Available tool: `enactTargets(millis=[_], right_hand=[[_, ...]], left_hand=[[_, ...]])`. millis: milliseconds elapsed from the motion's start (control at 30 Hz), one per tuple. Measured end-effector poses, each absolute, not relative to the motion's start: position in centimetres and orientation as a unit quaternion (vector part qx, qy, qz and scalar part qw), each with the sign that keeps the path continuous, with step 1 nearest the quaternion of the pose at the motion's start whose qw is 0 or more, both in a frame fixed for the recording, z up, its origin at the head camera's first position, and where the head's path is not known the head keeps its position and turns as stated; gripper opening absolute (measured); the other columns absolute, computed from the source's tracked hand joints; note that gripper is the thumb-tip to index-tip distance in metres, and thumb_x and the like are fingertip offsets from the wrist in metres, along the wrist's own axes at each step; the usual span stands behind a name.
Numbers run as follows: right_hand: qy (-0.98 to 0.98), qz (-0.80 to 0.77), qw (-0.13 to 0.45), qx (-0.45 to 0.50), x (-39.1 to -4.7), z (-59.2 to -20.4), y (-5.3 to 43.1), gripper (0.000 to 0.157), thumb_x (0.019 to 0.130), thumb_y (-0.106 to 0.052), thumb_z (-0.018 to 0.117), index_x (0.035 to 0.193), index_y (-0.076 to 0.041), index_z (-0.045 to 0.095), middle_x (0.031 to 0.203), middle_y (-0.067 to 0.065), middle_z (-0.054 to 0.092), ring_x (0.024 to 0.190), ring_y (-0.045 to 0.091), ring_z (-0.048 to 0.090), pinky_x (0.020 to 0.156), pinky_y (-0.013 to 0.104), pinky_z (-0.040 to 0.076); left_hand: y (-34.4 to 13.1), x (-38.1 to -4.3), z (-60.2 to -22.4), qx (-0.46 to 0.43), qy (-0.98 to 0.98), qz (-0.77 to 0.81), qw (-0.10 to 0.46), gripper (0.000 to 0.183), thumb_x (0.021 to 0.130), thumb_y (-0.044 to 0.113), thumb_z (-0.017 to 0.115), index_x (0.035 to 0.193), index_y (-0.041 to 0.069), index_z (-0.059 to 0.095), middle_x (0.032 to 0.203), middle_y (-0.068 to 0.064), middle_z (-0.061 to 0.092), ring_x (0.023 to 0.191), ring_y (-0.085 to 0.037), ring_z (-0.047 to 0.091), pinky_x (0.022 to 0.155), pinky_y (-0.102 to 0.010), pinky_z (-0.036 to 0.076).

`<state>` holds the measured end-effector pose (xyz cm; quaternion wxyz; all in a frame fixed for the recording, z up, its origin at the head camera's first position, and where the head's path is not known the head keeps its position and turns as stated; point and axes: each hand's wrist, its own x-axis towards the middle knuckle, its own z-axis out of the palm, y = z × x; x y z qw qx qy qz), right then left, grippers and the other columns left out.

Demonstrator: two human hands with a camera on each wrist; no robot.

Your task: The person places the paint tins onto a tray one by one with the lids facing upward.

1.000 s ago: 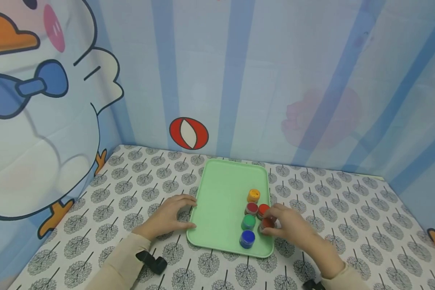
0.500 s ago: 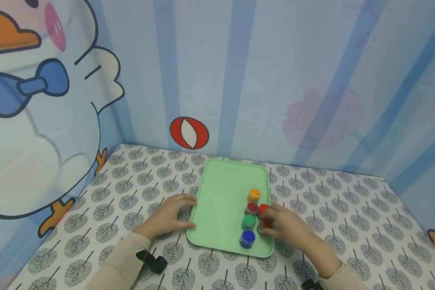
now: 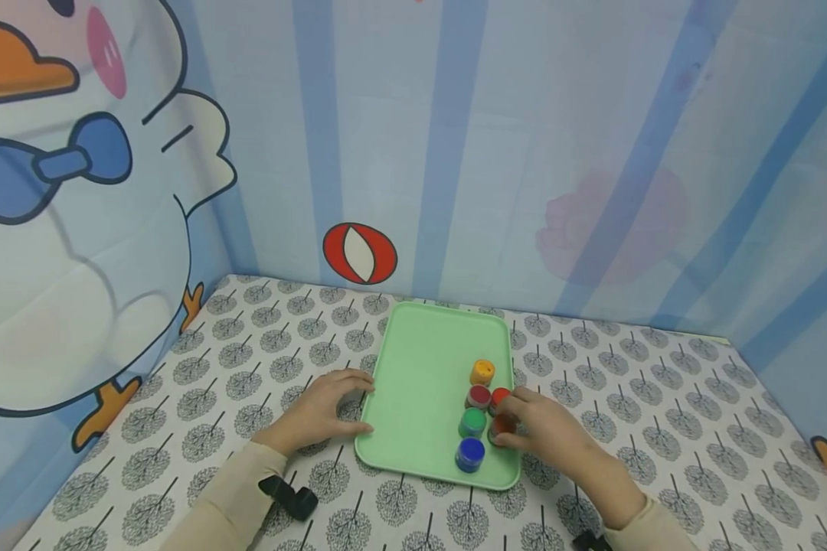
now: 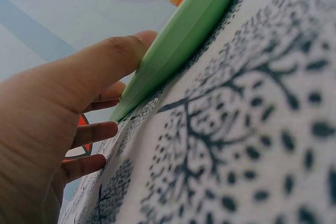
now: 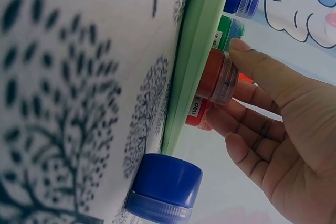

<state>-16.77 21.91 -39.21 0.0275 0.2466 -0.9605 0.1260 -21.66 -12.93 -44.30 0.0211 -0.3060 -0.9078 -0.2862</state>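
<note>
My right hand [image 3: 547, 432] pinches a brown paint jar [image 5: 216, 75] by its lid, between thumb and fingers. This jar stands at the right side of a light green tray [image 3: 420, 375], beside a green jar [image 3: 472, 422] and an orange-red jar [image 3: 500, 399] partly covered by my fingers. Also on the tray are a dark red jar [image 3: 478, 396], a yellow-orange jar [image 3: 482, 373] and a blue jar [image 3: 470, 454]. At the tray's left rim, my left hand [image 3: 320, 413] touches the edge with extended thumb and fingertips [image 4: 107, 129], holding nothing.
Another blue jar [image 5: 164, 184] rests on the cloth outside the tray in the right wrist view; the head view does not show it. A tree-print cloth [image 3: 661, 428] covers the table. Behind it hangs a striped blue backdrop [image 3: 386, 138] with cartoon birds.
My right hand has shifted slightly left with the brown jar, bringing it closer to the green one. The left hand and the tray stay where they were.
</note>
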Motion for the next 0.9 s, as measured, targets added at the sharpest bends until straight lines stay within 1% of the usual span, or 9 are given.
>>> enactTargets(millis=[167, 300, 400, 633, 900], right_hand=[[-0.962, 0.127, 0.029, 0.240, -16.7, -39.3, 22.1, 0.025, 0.074, -0.032, 0.079, 0.090, -0.018, 0.067, 0.086, -0.012, 0.058, 0.075, 0.004, 0.057, 0.067, 0.018, 0.052], [-0.963, 0.128, 0.027, 0.235, -16.7, -39.2, 22.2, 0.027, 0.074, -0.033, 0.079, 0.092, -0.018, 0.067, 0.088, -0.011, 0.059, 0.077, 0.005, 0.058, 0.068, 0.019, 0.053], [-0.964, 0.132, 0.021, 0.231, -16.7, -39.0, 22.2, 0.026, 0.074, -0.033, 0.079, 0.092, -0.017, 0.067, 0.088, -0.009, 0.060, 0.077, 0.006, 0.058, 0.068, 0.020, 0.053], [-0.962, 0.144, 0.021, 0.233, -16.6, -38.4, 22.5, 0.033, 0.076, -0.032, 0.078, 0.100, -0.013, 0.069, 0.092, -0.006, 0.064, 0.083, 0.010, 0.062, 0.070, 0.022, 0.055], [-0.966, 0.135, 0.032, 0.220, -16.6, -38.1, 23.2, 0.031, 0.077, -0.032, 0.077, 0.101, -0.013, 0.069, 0.096, -0.003, 0.066, 0.082, 0.011, 0.061, 0.068, 0.021, 0.054]], left_hand=[[-12.9, -21.7, -44.5, -0.307, -0.908, -0.284, 0.022, 0.061, 0.073, 0.039, 0.081, 0.124, 0.011, 0.062, 0.135, -0.004, 0.058, 0.129, -0.027, 0.052, 0.112, -0.048, 0.040], [-12.9, -21.8, -44.6, -0.307, -0.908, -0.283, 0.024, 0.061, 0.073, 0.039, 0.081, 0.124, 0.011, 0.062, 0.135, -0.004, 0.058, 0.128, -0.027, 0.052, 0.112, -0.048, 0.040], [-12.9, -21.8, -44.6, -0.306, -0.908, -0.285, 0.023, 0.061, 0.073, 0.039, 0.081, 0.124, 0.011, 0.062, 0.135, -0.004, 0.058, 0.129, -0.027, 0.052, 0.112, -0.048, 0.040], [-12.9, -21.8, -44.5, -0.307, -0.907, -0.289, 0.022, 0.061, 0.073, 0.039, 0.081, 0.124, 0.011, 0.062, 0.135, -0.003, 0.058, 0.129, -0.027, 0.051, 0.112, -0.048, 0.040], [-13.0, -21.8, -44.6, -0.310, -0.905, -0.291, 0.023, 0.060, 0.073, 0.038, 0.081, 0.123, 0.011, 0.062, 0.135, -0.003, 0.058, 0.128, -0.026, 0.052, 0.112, -0.047, 0.040]])
